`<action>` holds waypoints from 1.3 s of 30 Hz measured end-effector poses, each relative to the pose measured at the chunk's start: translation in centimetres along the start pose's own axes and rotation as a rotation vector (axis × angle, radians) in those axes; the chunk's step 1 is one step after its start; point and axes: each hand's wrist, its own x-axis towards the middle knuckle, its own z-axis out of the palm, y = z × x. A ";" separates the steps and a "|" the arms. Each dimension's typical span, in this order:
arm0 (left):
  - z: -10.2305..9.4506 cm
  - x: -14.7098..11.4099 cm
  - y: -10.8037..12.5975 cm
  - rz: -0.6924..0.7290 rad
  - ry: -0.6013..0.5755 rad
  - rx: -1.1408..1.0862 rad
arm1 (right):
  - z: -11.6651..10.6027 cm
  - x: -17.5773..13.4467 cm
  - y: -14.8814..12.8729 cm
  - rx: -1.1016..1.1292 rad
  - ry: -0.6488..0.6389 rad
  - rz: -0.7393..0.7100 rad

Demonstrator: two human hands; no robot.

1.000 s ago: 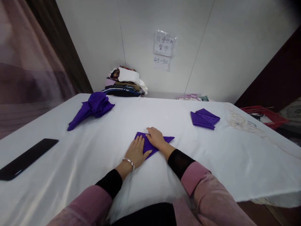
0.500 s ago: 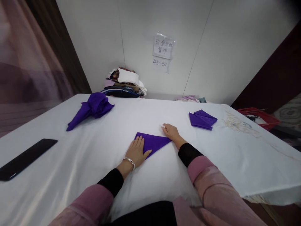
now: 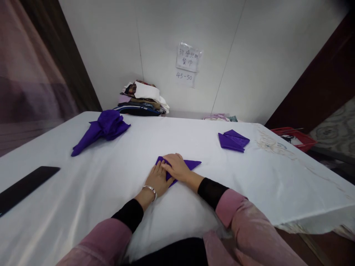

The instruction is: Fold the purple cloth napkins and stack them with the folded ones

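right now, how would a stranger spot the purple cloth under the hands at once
Find the white tablecloth and look to its middle. There the left hand and right hand lie over a flat purple cloth, a pointed end showing. The hands on it set it apart from the bunched purple cloth at left and the folded purple cloth at right, both untouched.

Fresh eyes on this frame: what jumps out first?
Probably the vivid purple cloth beneath the left hand and right hand, mid-table on the white tablecloth. Next, two more purple pieces: a bunched cloth at far left and a flat folded cloth at right. Behind, a handwritten sign on the pale wall.
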 end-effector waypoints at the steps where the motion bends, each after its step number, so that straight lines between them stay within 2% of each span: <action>1: 0.0 0.0 0.0 0.003 -0.003 0.000 | 0.6 0.1 -0.4 -0.004 -0.036 -0.011; 3: -0.1 0.0 0.1 -0.008 -0.018 0.004 | 1.2 0.1 -0.1 -0.035 -0.082 0.022; 5: -0.1 -0.1 0.1 -0.025 -0.027 0.006 | 1.0 0.0 1.4 -0.087 -0.102 0.082; 13: 0.0 -0.2 0.3 -0.037 -0.041 0.017 | -2.3 -1.4 9.2 -0.343 -0.078 0.345; 18: 0.0 -0.2 0.4 -0.043 -0.040 0.015 | -4.4 -2.3 11.7 -0.425 -0.068 0.466; 20: -0.2 -0.2 0.5 -0.057 -0.053 0.016 | -4.9 -2.2 11.3 -0.449 -0.038 0.507; 22: -0.4 -0.2 0.7 -0.069 -0.069 0.015 | -4.7 -1.8 9.7 -0.428 -0.010 0.473; 25: -0.7 -0.2 0.9 -0.081 -0.093 0.010 | -2.8 -0.7 5.7 -0.288 -0.044 0.278; 28: -0.8 -0.3 1.0 -0.080 -0.089 -0.026 | -0.2 0.5 1.9 -0.135 -0.160 0.060; 30: -0.8 -0.3 0.9 -0.055 -0.062 -0.053 | 1.2 1.0 0.6 -0.085 -0.226 -0.022; 33: -0.9 -0.4 1.0 -0.036 -0.064 -0.068 | 2.2 1.5 0.3 -0.064 -0.284 -0.002; 39: -1.4 -0.8 1.1 -0.057 -0.133 -0.036 | 2.1 1.4 1.1 -0.081 -0.327 0.027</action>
